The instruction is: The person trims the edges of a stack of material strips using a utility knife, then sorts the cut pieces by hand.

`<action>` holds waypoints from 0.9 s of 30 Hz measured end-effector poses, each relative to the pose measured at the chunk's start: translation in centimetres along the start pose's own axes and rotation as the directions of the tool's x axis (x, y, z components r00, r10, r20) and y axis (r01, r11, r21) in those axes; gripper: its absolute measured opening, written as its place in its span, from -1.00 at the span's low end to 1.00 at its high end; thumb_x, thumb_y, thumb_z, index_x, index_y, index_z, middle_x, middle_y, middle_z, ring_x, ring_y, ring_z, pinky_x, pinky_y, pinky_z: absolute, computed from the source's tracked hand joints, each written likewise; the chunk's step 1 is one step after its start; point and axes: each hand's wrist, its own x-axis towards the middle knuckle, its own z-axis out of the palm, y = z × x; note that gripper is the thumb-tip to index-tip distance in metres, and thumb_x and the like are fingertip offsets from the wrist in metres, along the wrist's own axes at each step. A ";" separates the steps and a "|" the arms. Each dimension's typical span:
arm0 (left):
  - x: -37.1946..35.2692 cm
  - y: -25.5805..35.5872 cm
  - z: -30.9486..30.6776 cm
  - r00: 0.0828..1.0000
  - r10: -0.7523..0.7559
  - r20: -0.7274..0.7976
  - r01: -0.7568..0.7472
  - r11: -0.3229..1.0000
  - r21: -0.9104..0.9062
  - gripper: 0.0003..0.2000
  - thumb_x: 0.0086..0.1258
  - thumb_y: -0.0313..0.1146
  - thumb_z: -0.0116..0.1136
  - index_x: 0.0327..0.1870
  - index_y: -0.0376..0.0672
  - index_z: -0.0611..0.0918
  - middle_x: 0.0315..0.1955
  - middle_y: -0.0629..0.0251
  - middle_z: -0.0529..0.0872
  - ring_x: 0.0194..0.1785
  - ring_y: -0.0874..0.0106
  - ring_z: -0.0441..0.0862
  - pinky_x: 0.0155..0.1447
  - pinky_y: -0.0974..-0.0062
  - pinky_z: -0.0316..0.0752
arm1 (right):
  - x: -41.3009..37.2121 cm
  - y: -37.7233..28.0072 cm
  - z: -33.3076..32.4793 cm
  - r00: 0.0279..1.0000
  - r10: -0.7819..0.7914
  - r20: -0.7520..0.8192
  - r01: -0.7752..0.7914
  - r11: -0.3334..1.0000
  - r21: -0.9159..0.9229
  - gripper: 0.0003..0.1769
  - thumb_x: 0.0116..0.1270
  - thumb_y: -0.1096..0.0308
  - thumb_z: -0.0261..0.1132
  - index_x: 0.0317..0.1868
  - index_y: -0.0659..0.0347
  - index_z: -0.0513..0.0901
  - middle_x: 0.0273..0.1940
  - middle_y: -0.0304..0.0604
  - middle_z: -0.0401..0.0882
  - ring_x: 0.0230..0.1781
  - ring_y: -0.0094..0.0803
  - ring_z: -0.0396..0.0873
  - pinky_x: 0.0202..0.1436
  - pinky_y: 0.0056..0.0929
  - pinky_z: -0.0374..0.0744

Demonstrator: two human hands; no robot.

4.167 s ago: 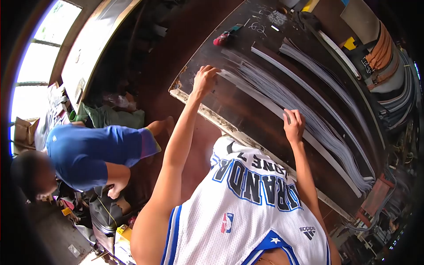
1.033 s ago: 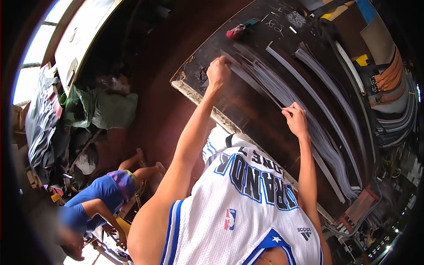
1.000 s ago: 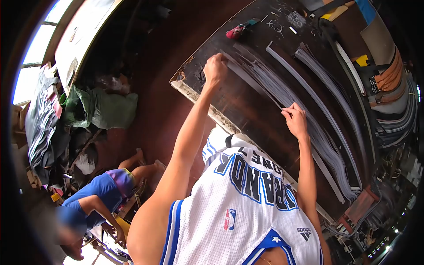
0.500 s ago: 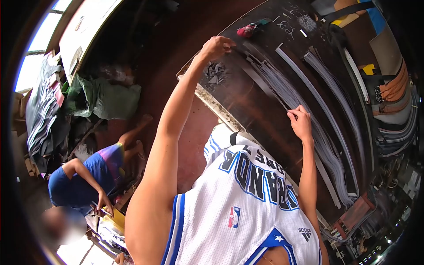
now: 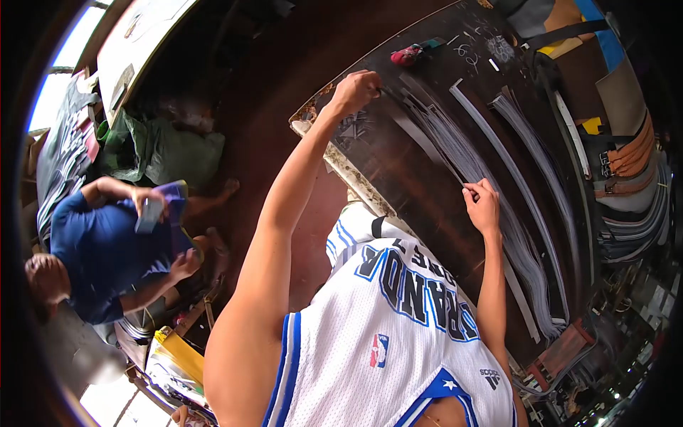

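Note:
My left hand [image 5: 359,91] is closed in a pinch at the far left of the dark table [image 5: 405,199], at the end of a thin dark strip [image 5: 445,162]. Nearer to me, my right hand [image 5: 484,205] pinches the same strip between thumb and fingertips. The strip runs between both hands, beside a long bundle of grey strips [image 5: 491,178]. Just past my left wrist lies a pile of small dark scraps [image 5: 352,128], partly blurred.
Another strip bundle [image 5: 537,149] and a narrow one [image 5: 480,117] lie farther right. A red-and-teal object [image 5: 409,55] sits at the back. Brown belts [image 5: 629,160] are stacked on the right. On the left, a person in blue [image 5: 107,228] holds a small grey object [image 5: 149,215].
My left hand has closed its fingers and come slightly down and right in view. My right hand keeps its pinch. The person in blue has shifted up and now holds a grey object.

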 end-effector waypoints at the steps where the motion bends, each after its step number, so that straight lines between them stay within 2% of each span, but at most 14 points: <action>1: 0.0 -0.3 0.1 0.999 -0.029 0.015 0.030 0.999 -0.030 -0.82 0.15 -0.39 0.36 -0.21 -0.06 0.71 -0.27 0.24 0.76 -0.12 0.18 0.73 -0.06 0.23 0.60 | 0.0 0.0 0.1 1.000 -0.004 0.002 0.004 1.000 -0.003 -0.85 0.29 0.36 0.38 -0.18 0.21 0.76 -0.33 -0.23 0.52 -0.35 -0.29 0.54 -0.12 -0.25 0.40; 5: -0.2 0.1 -0.3 1.000 -0.023 0.001 0.023 1.000 0.000 -0.83 0.14 -0.39 0.37 -0.24 -0.09 0.70 -0.31 0.23 0.78 -0.15 0.19 0.75 -0.07 0.25 0.61 | -0.4 -0.1 0.5 0.994 -0.094 -0.057 0.089 0.992 -0.089 -0.86 0.31 0.36 0.37 -0.14 0.16 0.72 -0.33 -0.26 0.53 -0.35 -0.31 0.54 -0.09 -0.26 0.39; 11: -2.0 0.5 -1.5 0.998 -0.052 0.022 0.055 0.982 -0.180 -0.86 0.14 -0.48 0.37 -0.28 -0.17 0.68 -0.37 0.23 0.77 -0.22 0.26 0.76 -0.10 0.32 0.61 | -1.4 0.8 1.3 0.972 -0.179 -0.153 0.166 0.982 -0.093 -0.90 0.32 0.40 0.37 -0.17 0.08 0.65 -0.25 -0.29 0.57 -0.26 -0.32 0.56 -0.07 -0.27 0.41; 14: -1.9 0.8 -1.9 0.999 -0.019 0.049 0.028 0.977 -0.210 -0.87 0.15 -0.54 0.36 -0.28 -0.19 0.67 -0.38 0.24 0.77 -0.23 0.29 0.75 -0.12 0.33 0.61 | -1.6 1.1 1.6 0.915 -0.326 -0.237 0.279 0.936 -0.213 -0.89 0.31 0.39 0.38 -0.16 0.08 0.67 -0.25 -0.28 0.57 -0.22 -0.27 0.58 -0.08 -0.25 0.45; 20: 0.4 -0.2 -0.7 0.999 0.024 0.035 -0.017 0.982 -0.187 -0.81 0.20 -0.50 0.31 -0.17 -0.12 0.76 -0.39 0.26 0.79 -0.25 0.30 0.76 -0.12 0.34 0.62 | -1.9 1.1 2.2 0.897 -0.303 -0.323 0.233 0.943 -0.239 -0.86 0.31 0.42 0.38 -0.12 0.13 0.70 -0.25 -0.21 0.56 -0.22 -0.22 0.59 -0.11 -0.22 0.52; 22: 1.5 -0.2 -0.7 0.993 0.093 0.068 -0.086 0.992 -0.089 -0.81 0.20 -0.48 0.30 -0.16 -0.10 0.78 -0.40 0.27 0.80 -0.26 0.31 0.76 -0.11 0.35 0.62 | -2.0 0.7 2.3 0.908 -0.276 -0.317 0.214 0.953 -0.215 -0.85 0.31 0.43 0.37 -0.11 0.15 0.70 -0.24 -0.18 0.56 -0.21 -0.19 0.59 -0.10 -0.22 0.54; 26: 2.7 0.4 -1.3 0.982 0.070 0.174 -0.055 0.995 -0.086 -0.84 0.19 -0.50 0.27 -0.23 -0.14 0.78 -0.41 0.28 0.79 -0.31 0.38 0.76 -0.17 0.40 0.63 | -1.4 -0.9 3.2 0.937 -0.161 -0.310 0.130 0.984 -0.118 -0.83 0.31 0.47 0.34 -0.09 0.19 0.69 -0.20 -0.13 0.57 -0.17 -0.11 0.60 -0.09 -0.20 0.57; 27: 2.8 0.7 -1.6 0.975 0.012 0.224 0.011 0.995 -0.103 -0.84 0.18 -0.51 0.25 -0.24 -0.16 0.78 -0.43 0.29 0.78 -0.34 0.43 0.74 -0.20 0.42 0.62 | -1.1 -1.3 3.6 0.943 -0.144 -0.301 0.122 0.988 -0.091 -0.82 0.30 0.48 0.33 -0.08 0.21 0.68 -0.17 -0.11 0.57 -0.14 -0.09 0.60 -0.07 -0.20 0.58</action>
